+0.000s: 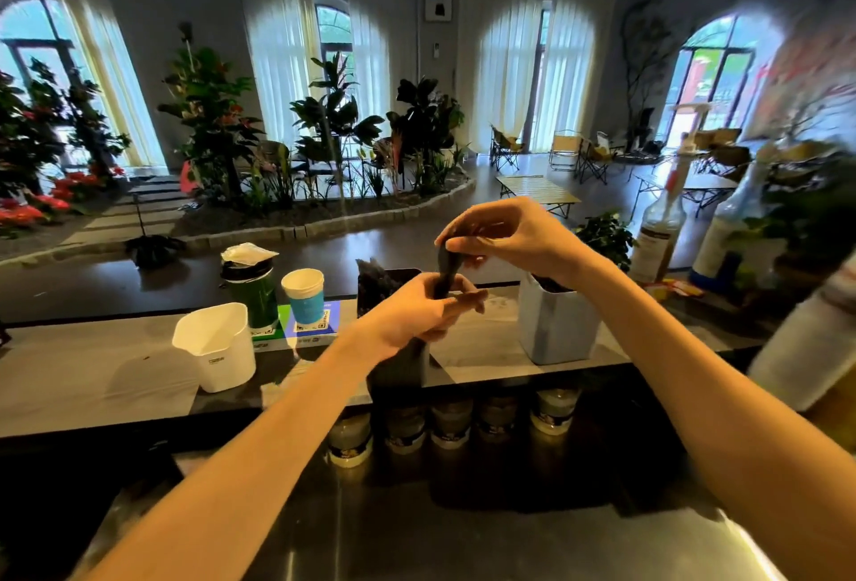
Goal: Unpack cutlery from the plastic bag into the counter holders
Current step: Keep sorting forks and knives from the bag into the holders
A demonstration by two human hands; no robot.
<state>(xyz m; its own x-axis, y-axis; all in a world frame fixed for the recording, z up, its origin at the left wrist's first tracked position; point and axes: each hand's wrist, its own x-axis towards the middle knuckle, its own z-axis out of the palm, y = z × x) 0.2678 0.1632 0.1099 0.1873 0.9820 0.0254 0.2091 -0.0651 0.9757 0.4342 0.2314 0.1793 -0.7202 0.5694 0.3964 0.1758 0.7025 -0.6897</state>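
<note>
The left hand grips a dark, slim plastic bag of cutlery around its upper part, its fingers curled round the neck so the bag stands steady on the grey bench while the contents are drawn upward. Just above those fingers the right hand pinches the top of a dark, rounded piece of cutlery, probably a black plastic spoon, though blur makes the shape uncertain. The right wrist is bent downward, thumb and fingertips closed on the piece from above, a pose that suits lifting it straight out of the bag's mouth. The left forearm reaches in from low on the left, the right from low on the right, and both hands meet over the bag. Just beyond the left fingers stands a dark holder already bristling with dark pieces; just below and right of the right fingers a pale blue-grey square holder also carries dark items. A white plastic holder sits well apart to the left of the left fingers.
</note>
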